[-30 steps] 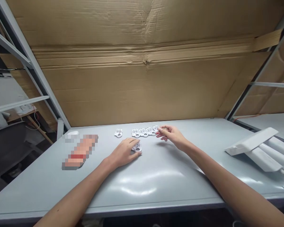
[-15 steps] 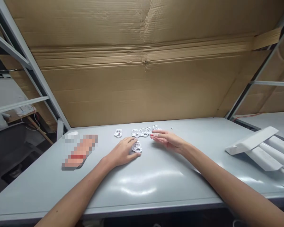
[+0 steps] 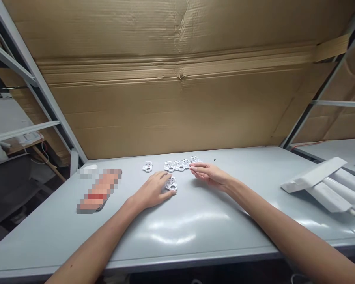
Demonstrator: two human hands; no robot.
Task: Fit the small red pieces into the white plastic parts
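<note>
My left hand [image 3: 156, 190] rests on the table around a small white plastic part [image 3: 172, 184] with a round opening. Its fingers are at the part's upper left side and its thumb at the lower edge. My right hand [image 3: 209, 175] is to the right, with thumb and fingertips pinched together. Whatever lies between those fingertips is too small to make out. Behind the hands, several similar white plastic parts [image 3: 179, 165] lie in a row, the rightmost partly hidden by my right fingers. Another white part [image 3: 147, 166] lies apart on the left.
A blurred-out orange-red flat object [image 3: 99, 191] and a small white item [image 3: 89, 169] lie at the left. White foam-like packaging [image 3: 322, 183] sits at the right. A tiny dark piece [image 3: 214, 160] lies near the back. A cardboard wall [image 3: 177, 118] and metal frame posts [image 3: 47, 90] bound the table [image 3: 195, 225].
My right hand's fingers have come together from spread to a pinch, staying near the row of parts. The left hand keeps its place on the white part.
</note>
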